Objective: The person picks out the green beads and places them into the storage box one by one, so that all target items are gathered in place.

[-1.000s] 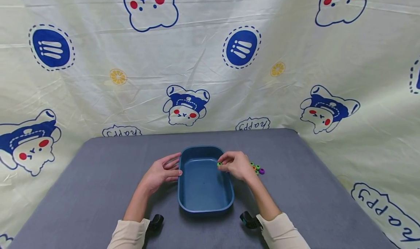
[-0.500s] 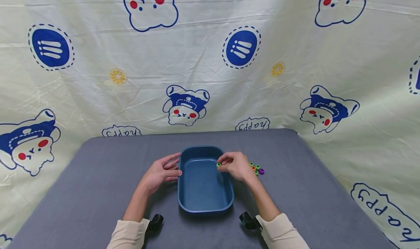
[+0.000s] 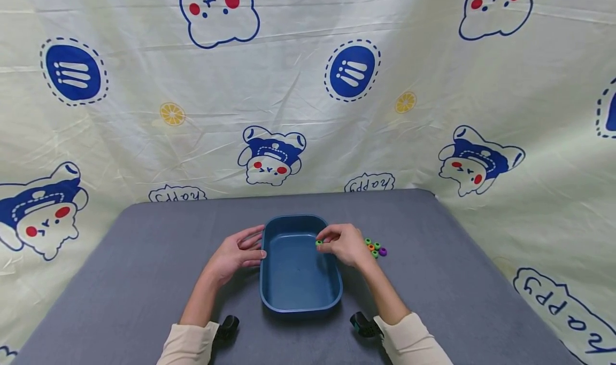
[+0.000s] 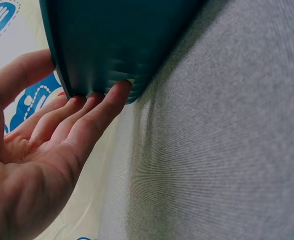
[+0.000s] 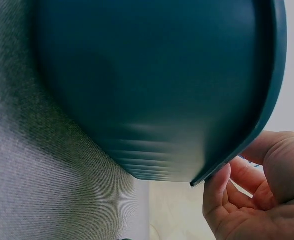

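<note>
Tabletop (image 3: 144, 279) in grey carries a blue tray (image 3: 298, 301). Left hand (image 3: 236, 254) lies with relaxed fingers against its left wall, probably to steady it. Right hand (image 3: 344, 243) has its grip pinching a green ring (image 3: 318, 242) above the tray's right rim; other rings (image 3: 375, 247) lie just beside.

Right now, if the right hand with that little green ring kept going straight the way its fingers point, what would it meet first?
The right hand pinches a green ring over the right rim of the blue tray, fingers pointing left. Going straight on, it would cross the open tray and probably meet the far wall, where the left hand rests. Its height is unclear.
</note>
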Available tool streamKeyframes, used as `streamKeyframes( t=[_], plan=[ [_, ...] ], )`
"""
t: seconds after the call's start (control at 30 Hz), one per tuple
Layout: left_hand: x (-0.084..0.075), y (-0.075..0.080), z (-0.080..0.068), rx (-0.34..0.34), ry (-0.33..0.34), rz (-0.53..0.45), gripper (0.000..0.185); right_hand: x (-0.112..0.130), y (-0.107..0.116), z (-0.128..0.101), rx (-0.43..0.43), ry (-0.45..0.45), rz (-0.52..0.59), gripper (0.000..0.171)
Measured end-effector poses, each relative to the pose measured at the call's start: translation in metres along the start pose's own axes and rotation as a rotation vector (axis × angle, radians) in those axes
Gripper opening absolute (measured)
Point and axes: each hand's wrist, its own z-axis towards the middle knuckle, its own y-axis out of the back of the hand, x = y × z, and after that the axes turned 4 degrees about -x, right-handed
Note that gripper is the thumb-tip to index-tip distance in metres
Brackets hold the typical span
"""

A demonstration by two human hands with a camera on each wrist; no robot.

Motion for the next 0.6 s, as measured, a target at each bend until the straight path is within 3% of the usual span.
streamKeyframes(
  t=[0.6],
  plan=[
    [-0.0021, -0.0015, -0.0036, 0.003, -0.009, 0.004, 0.066, 0.0012, -0.0016, -0.0030, -0.023, 0.022, 0.011, 0.011]
  ],
)
